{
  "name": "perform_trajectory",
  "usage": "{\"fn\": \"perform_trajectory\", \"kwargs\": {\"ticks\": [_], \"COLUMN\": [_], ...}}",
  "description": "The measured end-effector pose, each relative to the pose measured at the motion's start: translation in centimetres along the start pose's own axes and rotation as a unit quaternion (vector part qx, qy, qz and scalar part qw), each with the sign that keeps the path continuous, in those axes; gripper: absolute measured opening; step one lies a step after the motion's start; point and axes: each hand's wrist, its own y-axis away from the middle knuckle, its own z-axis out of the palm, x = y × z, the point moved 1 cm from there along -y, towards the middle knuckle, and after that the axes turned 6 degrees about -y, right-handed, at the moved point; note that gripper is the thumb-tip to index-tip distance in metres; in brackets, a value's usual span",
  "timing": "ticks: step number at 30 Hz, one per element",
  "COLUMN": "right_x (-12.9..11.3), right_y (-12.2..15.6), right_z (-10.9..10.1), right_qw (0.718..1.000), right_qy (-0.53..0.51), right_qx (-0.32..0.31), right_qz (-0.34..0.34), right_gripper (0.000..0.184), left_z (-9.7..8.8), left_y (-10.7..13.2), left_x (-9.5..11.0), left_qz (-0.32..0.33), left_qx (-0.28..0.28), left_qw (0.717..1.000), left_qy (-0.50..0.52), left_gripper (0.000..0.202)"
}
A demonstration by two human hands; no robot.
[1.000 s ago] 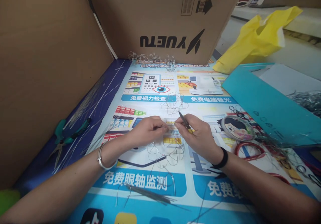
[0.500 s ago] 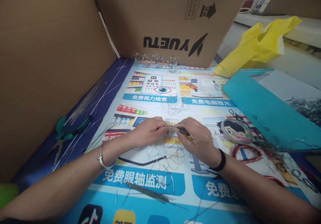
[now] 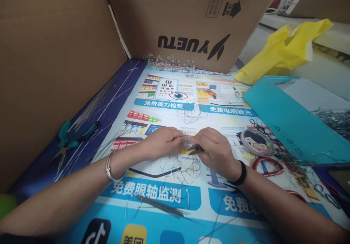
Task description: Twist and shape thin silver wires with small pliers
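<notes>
Counting two hands, left hand (image 3: 165, 142) and right hand (image 3: 214, 145); one dark-tipped tool (image 3: 195, 149), one pair of teal-handled pliers (image 3: 71, 143), two looped-wire rosettes (image 3: 192, 112), one bangle (image 3: 108, 168), one black wristband (image 3: 241, 174), two red loops (image 3: 269, 159), one round case (image 3: 256, 142), one yellow bag (image 3: 286, 54), one teal box (image 3: 295, 127) and, poorly seen at the back, perhaps three beaded wire clusters (image 3: 189, 69).

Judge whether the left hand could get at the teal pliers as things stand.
Probably yes: the teal pliers lie among thin wires on the left, and nothing bulky stands between them and the left hand.
</notes>
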Motion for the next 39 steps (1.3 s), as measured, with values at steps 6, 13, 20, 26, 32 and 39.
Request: {"fn": "perform_trajectory", "kwargs": {"ticks": [6,13,20,26,32,39], "right_x": [-0.1,-0.5,-0.9,-1.5,-1.5,-1.3], "right_y": [-0.1,-0.1,0.3,0.3,0.5,0.4], "right_z": [-0.1,-0.2,-0.4,-0.5,-0.4,-0.4], "right_qw": [1.0,0.994,0.981,0.97,0.969,0.986], "right_qy": [0.014,0.06,0.082,0.093,0.084,0.005], "right_qx": [-0.021,-0.064,-0.136,-0.171,-0.187,-0.141], "right_qz": [-0.016,-0.059,-0.115,-0.149,-0.138,-0.085], "right_gripper": [0.021,0.021,0.019,0.016,0.018,0.017], "left_z": [-0.1,0.0,-0.1,-0.2,-0.3,-0.2], "left_y": [0.1,0.1,0.4,0.5,0.7,0.6], "left_x": [0.1,-0.1,-0.2,0.1,0.2,0.3], "left_qz": [0.002,-0.001,-0.006,-0.014,-0.02,-0.02], "left_qx": [0.002,0.007,0.018,0.019,0.021,0.017], "left_qw": [1.0,1.0,0.998,0.996,0.994,0.994], "left_qy": [-0.013,-0.027,-0.052,-0.086,-0.102,-0.107], "left_gripper": [0.027,0.028,0.031,0.031,0.029,0.029]}}
